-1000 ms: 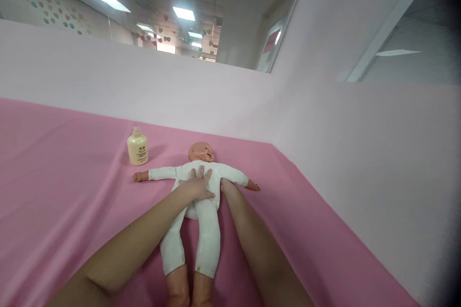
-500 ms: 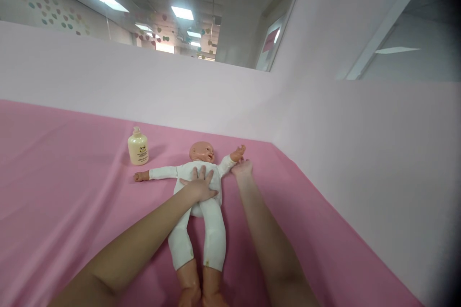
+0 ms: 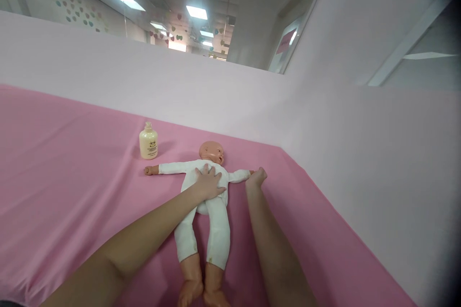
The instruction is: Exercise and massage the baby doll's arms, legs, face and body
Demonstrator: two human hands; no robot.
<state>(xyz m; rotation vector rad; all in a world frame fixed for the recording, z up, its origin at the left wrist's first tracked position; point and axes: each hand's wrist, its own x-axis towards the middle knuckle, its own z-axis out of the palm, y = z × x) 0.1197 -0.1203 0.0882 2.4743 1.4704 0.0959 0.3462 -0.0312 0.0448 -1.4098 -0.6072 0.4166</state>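
Observation:
A baby doll [image 3: 220, 225] with a white cloth body lies on its back on the pink sheet [image 3: 90, 153], its head away from me and turned to the right. My left hand [image 3: 210, 184] rests flat on its chest and belly, fingers spread. At the doll's outstretched arm on the right, my right hand [image 3: 257, 177] is closed around the doll's hand, which is mostly hidden in my fingers. The doll's other arm [image 3: 169, 168] stretches out to the left, touched by neither hand.
A cream pump bottle [image 3: 149, 142] stands upright beyond the doll's left-lying arm. White padded walls [image 3: 126, 76] border the pink surface at the back and right. Windows [image 3: 144, 5] above the back wall show a lit room.
My right hand has closed on the doll's hand and brought that arm lower, out to the side. My left hand stays on the torso. The view has shifted slightly.

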